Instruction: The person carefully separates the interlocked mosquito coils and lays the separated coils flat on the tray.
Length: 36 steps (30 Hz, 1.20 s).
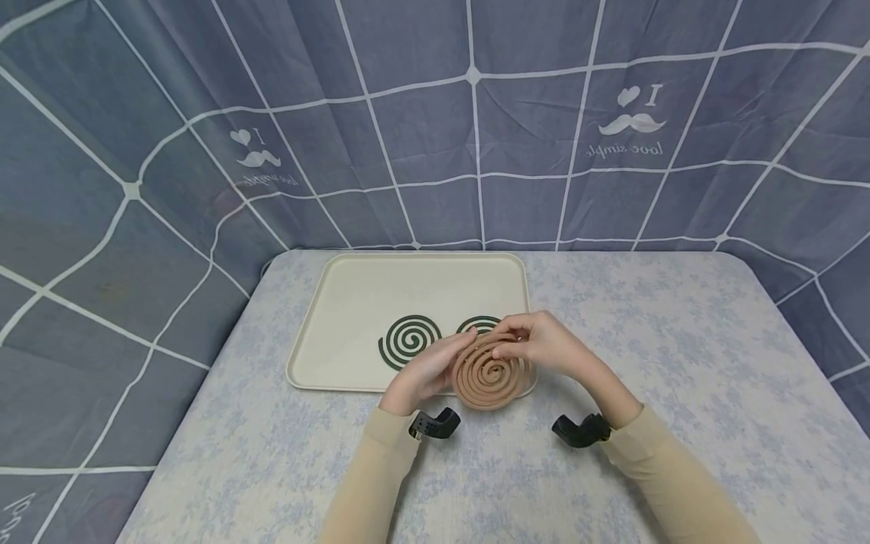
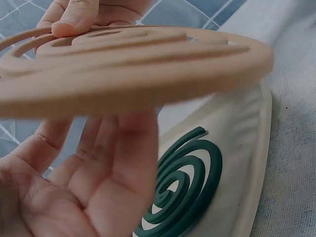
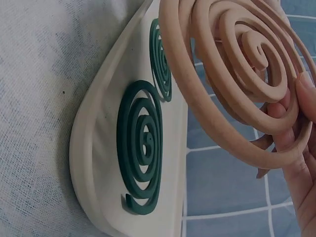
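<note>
A brown spiral mosquito coil [image 1: 489,374] is held up over the tray's front right, tilted, with what looks like a second layer of coil behind it. At its upper right edge my right hand [image 1: 547,344] pinches it, thumb on the near face and fingers behind. My left hand [image 1: 433,366] lies along its left side; in the left wrist view the palm [image 2: 74,192] faces the coil and fairly straight fingers support it from beneath. Two dark green coils lie on the tray: the left one [image 1: 411,341] in plain sight, the right one [image 1: 479,323] partly hidden behind my hands.
The cream tray [image 1: 408,283] sits on a pale blue patterned tablecloth [image 1: 680,340], its front right corner under the raised coil. Behind and to the left hangs a grey-blue curtain [image 1: 421,151] with white grid lines. Each wrist wears a black camera mount [image 1: 435,424].
</note>
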{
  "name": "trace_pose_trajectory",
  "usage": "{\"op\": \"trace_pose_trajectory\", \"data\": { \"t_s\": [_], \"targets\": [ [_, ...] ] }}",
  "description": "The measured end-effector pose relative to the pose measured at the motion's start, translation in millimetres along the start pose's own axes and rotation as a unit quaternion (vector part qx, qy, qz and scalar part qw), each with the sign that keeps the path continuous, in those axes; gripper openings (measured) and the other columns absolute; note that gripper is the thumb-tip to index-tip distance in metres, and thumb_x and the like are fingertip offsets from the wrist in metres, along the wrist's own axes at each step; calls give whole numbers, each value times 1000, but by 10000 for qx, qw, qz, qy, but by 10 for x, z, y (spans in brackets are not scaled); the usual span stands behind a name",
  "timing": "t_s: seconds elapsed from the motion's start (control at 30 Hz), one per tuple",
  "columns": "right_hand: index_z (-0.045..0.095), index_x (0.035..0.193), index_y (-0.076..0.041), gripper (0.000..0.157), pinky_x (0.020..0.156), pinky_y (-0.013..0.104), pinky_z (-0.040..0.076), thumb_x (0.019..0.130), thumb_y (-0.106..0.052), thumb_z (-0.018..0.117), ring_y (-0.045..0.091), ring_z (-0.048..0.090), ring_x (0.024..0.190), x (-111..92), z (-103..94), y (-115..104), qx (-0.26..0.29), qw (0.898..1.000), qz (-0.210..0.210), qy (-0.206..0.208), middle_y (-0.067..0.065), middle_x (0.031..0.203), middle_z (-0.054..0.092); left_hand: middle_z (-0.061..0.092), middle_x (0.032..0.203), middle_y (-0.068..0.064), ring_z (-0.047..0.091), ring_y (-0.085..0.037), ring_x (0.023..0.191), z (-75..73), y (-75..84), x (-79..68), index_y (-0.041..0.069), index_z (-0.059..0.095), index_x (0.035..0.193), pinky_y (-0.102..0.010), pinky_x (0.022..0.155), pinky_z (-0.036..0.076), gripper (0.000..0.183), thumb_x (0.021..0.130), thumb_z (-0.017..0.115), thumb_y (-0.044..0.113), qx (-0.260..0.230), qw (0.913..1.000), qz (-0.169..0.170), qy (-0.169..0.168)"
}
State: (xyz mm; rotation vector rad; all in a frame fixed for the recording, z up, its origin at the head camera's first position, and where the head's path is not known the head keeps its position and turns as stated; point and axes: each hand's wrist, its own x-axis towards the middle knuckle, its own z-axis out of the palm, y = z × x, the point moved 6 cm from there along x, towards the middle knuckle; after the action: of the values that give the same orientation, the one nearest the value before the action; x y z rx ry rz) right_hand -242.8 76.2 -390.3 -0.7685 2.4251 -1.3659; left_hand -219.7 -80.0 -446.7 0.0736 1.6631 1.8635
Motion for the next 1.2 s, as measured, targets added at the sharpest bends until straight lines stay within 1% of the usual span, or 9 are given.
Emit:
{"op": "trace_pose_trajectory", "data": {
  "t_s": [0.1,0.2,0.37,0.53,0.67,0.8,0.93,1.13,1.2],
  "targets": [
    [76,98,-14,13,67,24,52,85,-16,78,12,61,75,-5,-2,-10,42,10000,-23,4,0,87,73,66,85,1,67,-7,71,9,-4,-4,-1,46,137,-20,66,57,52,105,41,40,-144,9999,-3,-66],
    [75,100,-11,16,69,25,55,85,-15,77,12,64,78,-6,-17,3,248,9996,0,98,4,89,72,65,88,0,67,-7,73,6,14,-14,-2,40,141,-19,67,57,52,105,40,36,-400,9991,119,-56],
    [74,102,-7,18,67,30,59,85,-14,77,14,67,74,8,-31,42,748,9969,171,196,9,89,71,63,95,-3,68,-7,79,-2,56,-23,-3,38,141,-18,71,58,52,105,41,35,-750,9966,348,-58],
    [73,104,-4,22,64,29,58,86,-15,77,13,66,68,14,-39,63,951,9945,303,303,10,85,71,62,96,-3,67,-6,80,-6,65,-35,-5,38,140,-16,73,57,47,107,38,29,-1031,9933,529,-33],
    [71,108,-1,25,64,28,58,86,-13,76,10,67,69,13,-44,80,1155,9919,382,364,11,87,73,61,99,-2,66,-5,84,-6,62,-34,-7,37,140,-15,77,56,45,108,34,24,-1345,9884,700,-67],
    [71,108,0,25,68,29,60,86,-11,75,10,68,72,20,-48,63,1183,9922,243,304,14,92,74,62,100,-2,66,-5,86,-5,50,-25,-5,39,140,-16,78,57,45,107,36,25,-1465,9865,714,-145],
    [71,108,0,25,70,27,59,86,-10,76,9,68,75,28,-51,67,1152,9929,149,271,13,93,73,62,101,-2,67,-6,88,-11,35,-17,-4,40,140,-18,78,57,46,107,35,28,-1434,9869,715,-176],
    [70,110,1,29,68,29,60,86,-11,76,10,68,72,28,-35,124,1358,9897,307,344,12,93,74,62,100,-1,67,-5,88,-38,-13,-15,2,48,126,-16,78,57,34,107,35,28,-1603,9847,688,7],
    [70,110,1,29,68,29,60,85,-11,77,10,68,72,33,-32,123,1358,9896,312,366,11,92,74,63,101,-1,68,-6,89,-40,-26,-19,2,47,127,-16,79,57,35,107,35,28,-1668,9838,654,36]
  ]
}}
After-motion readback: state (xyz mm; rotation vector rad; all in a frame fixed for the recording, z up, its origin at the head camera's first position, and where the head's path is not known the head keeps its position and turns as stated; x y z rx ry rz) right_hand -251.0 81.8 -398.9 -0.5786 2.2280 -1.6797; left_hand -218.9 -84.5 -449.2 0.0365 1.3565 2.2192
